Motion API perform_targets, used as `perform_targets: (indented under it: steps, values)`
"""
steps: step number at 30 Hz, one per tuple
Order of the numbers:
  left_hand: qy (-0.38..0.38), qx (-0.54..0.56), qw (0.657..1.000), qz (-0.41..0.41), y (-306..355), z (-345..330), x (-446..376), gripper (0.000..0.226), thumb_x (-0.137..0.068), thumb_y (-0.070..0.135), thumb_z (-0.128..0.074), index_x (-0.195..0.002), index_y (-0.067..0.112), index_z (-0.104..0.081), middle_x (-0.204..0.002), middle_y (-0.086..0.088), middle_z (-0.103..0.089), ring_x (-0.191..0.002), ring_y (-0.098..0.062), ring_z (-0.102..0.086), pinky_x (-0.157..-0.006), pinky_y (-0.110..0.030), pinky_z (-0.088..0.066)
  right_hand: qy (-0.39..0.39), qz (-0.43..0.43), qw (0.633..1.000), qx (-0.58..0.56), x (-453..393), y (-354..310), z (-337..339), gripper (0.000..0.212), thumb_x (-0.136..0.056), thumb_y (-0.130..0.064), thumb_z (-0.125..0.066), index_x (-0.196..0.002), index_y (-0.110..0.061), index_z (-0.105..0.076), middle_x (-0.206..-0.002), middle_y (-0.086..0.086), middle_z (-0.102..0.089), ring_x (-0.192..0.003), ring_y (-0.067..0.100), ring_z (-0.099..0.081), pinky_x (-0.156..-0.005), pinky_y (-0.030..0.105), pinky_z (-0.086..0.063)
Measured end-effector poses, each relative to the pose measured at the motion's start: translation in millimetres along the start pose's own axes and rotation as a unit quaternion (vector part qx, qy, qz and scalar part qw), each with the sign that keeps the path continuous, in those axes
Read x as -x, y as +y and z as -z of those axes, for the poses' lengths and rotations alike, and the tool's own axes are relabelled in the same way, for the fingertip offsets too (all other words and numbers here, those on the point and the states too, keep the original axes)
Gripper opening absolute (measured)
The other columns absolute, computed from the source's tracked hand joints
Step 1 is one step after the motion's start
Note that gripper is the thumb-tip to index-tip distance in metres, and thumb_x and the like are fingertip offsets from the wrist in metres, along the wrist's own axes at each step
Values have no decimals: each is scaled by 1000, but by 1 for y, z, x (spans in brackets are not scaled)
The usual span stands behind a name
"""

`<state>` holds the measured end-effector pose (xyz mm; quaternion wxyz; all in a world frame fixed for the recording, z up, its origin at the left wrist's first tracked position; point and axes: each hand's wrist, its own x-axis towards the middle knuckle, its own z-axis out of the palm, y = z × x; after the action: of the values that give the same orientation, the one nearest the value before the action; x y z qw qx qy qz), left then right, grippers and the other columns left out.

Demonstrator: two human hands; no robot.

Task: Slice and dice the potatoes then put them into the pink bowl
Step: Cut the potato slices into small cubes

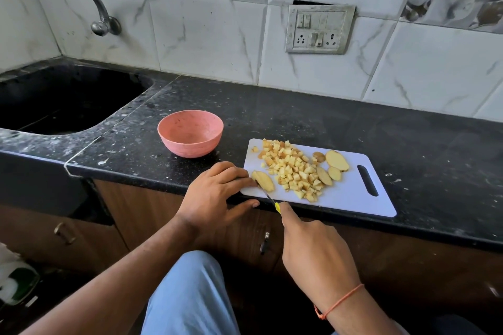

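A white cutting board lies at the counter's front edge. A heap of diced potato covers its middle, and several potato slices lie to the right of the heap. At the board's left end rests one potato slice. My left hand touches that slice with its fingertips, thumb stretched along the board's front edge. My right hand grips a yellow-handled knife whose blade lies against the slice. The pink bowl stands empty to the left of the board.
A black sink is sunk into the counter at the far left, under a metal tap. A switch and socket plate hangs on the tiled wall. Below the counter are wooden cabinet doors with handles.
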<state>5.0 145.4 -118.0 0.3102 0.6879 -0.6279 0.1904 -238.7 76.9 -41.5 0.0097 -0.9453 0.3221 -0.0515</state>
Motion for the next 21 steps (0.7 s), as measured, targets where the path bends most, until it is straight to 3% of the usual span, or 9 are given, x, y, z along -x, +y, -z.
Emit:
perform_targets:
  steps: [3,8,13,17,21]
  values:
    - [2,2,1000,1,1,0,0,46,-97,62,-69,-126,27,-77,-124,12,-67,-121,-19,-58,-99,-39,-53,1,-4,1000,-20,11,8,1,56,-109,-25,-31,-162,-31,-16,-88,-4,-67,-69,16,-55,-60,29,-39]
    - [-13,23,1000,12,2,2,-2,45,-94,63,-72,-123,29,-77,-124,16,-66,-126,-15,-56,-101,-37,-52,22,-15,996,-84,25,19,3,52,-110,-33,-31,-161,-37,-20,-71,-8,-55,-60,12,-50,-57,25,-38]
    - [-40,122,990,57,2,16,-20,28,-94,52,-76,-116,34,-74,-124,21,-63,-120,-11,-59,-96,-37,-53,59,-20,984,-169,29,29,2,51,-109,-38,-34,-160,-38,-30,-61,-12,-50,-55,12,-52,-54,23,-38]
    - [-125,135,983,17,-4,26,-53,29,-97,29,-74,-125,35,-68,-132,22,-61,-128,-7,-54,-108,-35,-47,72,-36,980,-183,26,35,3,53,-109,-35,-37,-161,-39,-30,-59,-14,-46,-51,9,-48,-47,20,-29]
    - [-244,120,962,-19,-8,30,-84,35,-97,24,-73,-126,43,-70,-135,26,-62,-130,1,-51,-113,-28,-43,68,-45,976,-201,25,38,3,55,-109,-36,-37,-162,-41,-25,-65,-13,-54,-58,11,-56,-49,21,-35]
